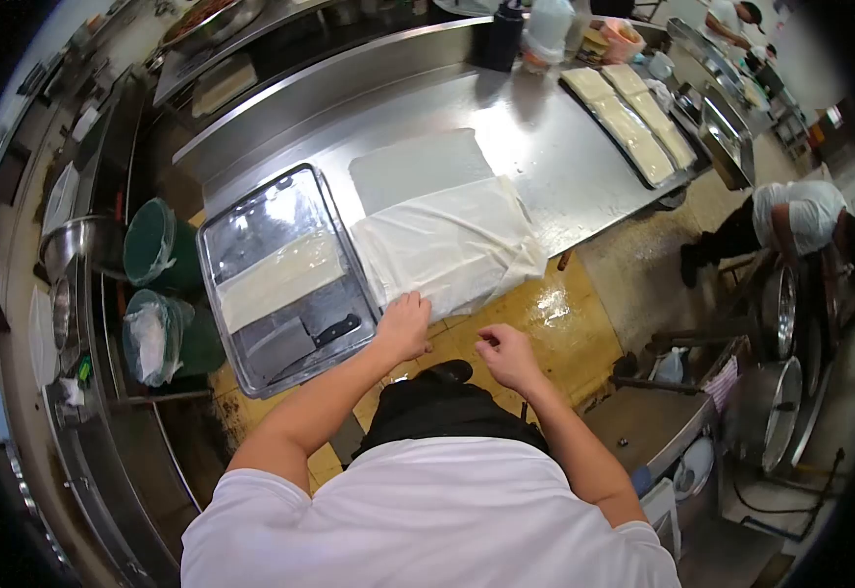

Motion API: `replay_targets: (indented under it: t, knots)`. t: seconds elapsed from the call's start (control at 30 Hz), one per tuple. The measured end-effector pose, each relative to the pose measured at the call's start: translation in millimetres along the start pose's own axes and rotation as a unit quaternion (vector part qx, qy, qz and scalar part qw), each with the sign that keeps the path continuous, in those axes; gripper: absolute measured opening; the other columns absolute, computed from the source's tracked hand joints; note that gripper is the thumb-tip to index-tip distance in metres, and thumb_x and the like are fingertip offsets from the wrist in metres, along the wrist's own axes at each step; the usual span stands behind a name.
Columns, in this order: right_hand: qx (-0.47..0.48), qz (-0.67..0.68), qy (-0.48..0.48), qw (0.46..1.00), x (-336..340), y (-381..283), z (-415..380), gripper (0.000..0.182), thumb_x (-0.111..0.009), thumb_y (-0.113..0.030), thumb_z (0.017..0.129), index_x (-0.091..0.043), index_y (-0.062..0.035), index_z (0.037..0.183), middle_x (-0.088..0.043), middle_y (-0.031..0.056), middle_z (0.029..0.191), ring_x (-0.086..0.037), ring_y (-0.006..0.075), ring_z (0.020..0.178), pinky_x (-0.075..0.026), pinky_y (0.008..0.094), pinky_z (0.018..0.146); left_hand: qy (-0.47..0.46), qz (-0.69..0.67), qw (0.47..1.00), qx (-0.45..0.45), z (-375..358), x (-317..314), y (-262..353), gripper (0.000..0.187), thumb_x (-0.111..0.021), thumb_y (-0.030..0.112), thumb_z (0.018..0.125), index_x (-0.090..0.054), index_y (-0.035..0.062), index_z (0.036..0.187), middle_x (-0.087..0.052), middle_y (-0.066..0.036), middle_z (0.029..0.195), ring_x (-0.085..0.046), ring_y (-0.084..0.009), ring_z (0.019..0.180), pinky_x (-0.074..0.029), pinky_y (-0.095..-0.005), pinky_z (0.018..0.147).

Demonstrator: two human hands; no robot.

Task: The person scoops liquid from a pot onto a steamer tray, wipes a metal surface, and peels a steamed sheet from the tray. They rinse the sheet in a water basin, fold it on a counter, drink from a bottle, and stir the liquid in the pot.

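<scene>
A thin, creased white sheet (447, 240) lies over the near part of a flat grey rectangle (423, 167) on the steel table. My left hand (405, 325) is at the sheet's near left corner, its fingers closed on the edge. To the right, just off the table edge, my right hand (508, 355) has its fingers curled in, with nothing visible in them. Left of the sheet is a metal tray (327, 211) with a pale flat slab (283, 279) lying across it. A cleaver (285, 348) with a dark handle rests in the tray's near end.
A dark tray (609, 137) with long pale slabs stands at the table's (545, 147) far right. Bottles (545, 34) stand along the back. Green bins (158, 245) are left of the table. A person in a white shirt (800, 211) bends over at right, near large pots (766, 412).
</scene>
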State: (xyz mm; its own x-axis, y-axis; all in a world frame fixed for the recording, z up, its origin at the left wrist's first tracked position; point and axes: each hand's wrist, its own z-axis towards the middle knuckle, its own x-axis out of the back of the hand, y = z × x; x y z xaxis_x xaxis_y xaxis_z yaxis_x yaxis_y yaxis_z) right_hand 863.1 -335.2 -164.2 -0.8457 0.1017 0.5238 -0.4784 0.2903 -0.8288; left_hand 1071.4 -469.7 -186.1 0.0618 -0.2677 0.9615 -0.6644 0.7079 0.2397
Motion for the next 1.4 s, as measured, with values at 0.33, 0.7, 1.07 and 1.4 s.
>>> replay_targets:
  t: [0.33, 0.7, 1.07, 1.4]
  knots:
    - [0.242, -0.220, 0.036, 0.944, -36.7, -34.9, 63.8, 0.047, -0.075, -0.020, 0.079, -0.063, 0.0002, 0.120, -0.064, 0.0197, 0.113, -0.060, 0.0403, 0.110, -0.045, 0.0478, 0.101, 0.127, -0.213, 0.968, 0.041, 11.4, 12.8, -13.7, 0.012, -0.062, 0.013, 0.092, -0.057, 0.0040, 0.098, -0.065, -0.023, 0.090, -0.065, -0.0415, 0.090, -0.050, -0.0523, 0.075]
    - [0.117, -0.392, 0.236, 0.881, 74.7, 1.6, 126.3, 0.012, -0.066, -0.014, 0.077, -0.075, -0.0129, 0.084, -0.064, 0.0126, 0.091, -0.057, 0.0337, 0.099, -0.040, 0.0474, 0.095, -0.071, -0.043, 0.996, 0.028, 33.0, 108.9, 2.2, 0.037, -0.071, 0.042, 0.090, -0.074, 0.0055, 0.097, -0.072, -0.021, 0.095, -0.070, -0.0388, 0.092, -0.055, -0.0489, 0.081]
    - [-0.109, -0.426, 0.274, 0.855, 107.5, 70.0, -34.2, 0.007, -0.068, -0.014, 0.080, -0.074, -0.0128, 0.080, -0.061, 0.0133, 0.093, -0.053, 0.0349, 0.102, -0.037, 0.0495, 0.102, -0.381, -0.234, 0.880, -0.159, 28.0, 63.3, 90.7, 0.047, -0.070, 0.047, 0.088, -0.075, 0.0002, 0.096, -0.074, -0.021, 0.089, -0.071, -0.0352, 0.086, -0.054, -0.0454, 0.080]
    - [-0.314, -0.399, 0.351, 0.787, 105.4, 87.0, -156.5, 0.004, -0.069, -0.011, 0.079, -0.073, -0.0104, 0.079, -0.062, 0.0137, 0.096, -0.053, 0.0359, 0.104, -0.036, 0.0492, 0.102, -0.611, -0.412, 0.648, -0.191, 15.5, 0.0, 167.4, 0.033, -0.070, 0.039, 0.096, -0.070, 0.0071, 0.089, -0.064, 0.000, 0.076, -0.058, -0.0129, 0.070, -0.047, -0.0311, 0.066]
